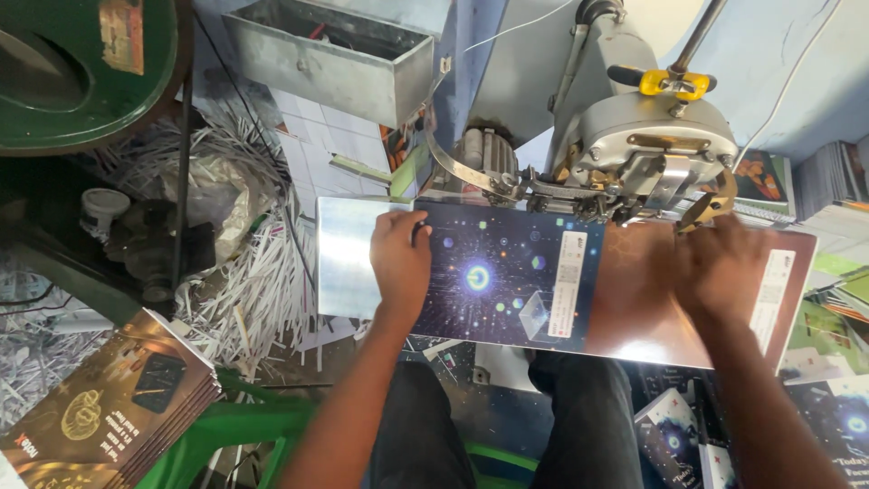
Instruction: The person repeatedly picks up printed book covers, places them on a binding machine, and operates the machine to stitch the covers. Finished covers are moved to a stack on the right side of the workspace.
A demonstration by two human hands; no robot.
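The left hand [401, 258] lies flat on the left end of a dark blue book cover [507, 276]; its fingers are close together and point to the far side, and they press down on the cover; the cover has glowing dots and a bright ring on it. The right hand [720, 267] lies on the right end of the same cover, where it turns brown; this hand looks blurry, but its fingers are spread a bit and rest flat on the cover; it pinches nothing.

The cover lies open on a shiny metal plate [348, 263], right in front of the person; a bare bit of the plate shows just left of the left hand. The far edge of the cover sits under the head of a grey metal machine [647, 145]; a yellow clip [674, 84] sits on top of the machine.

A grey metal box [330, 59] hangs far and to the left; white paper strips [244, 281] lie in a heap on the left; a stack of brown books [109, 407] sits near, at the left corner; more blue books [688, 435] lie near on the right, by the person's knee.
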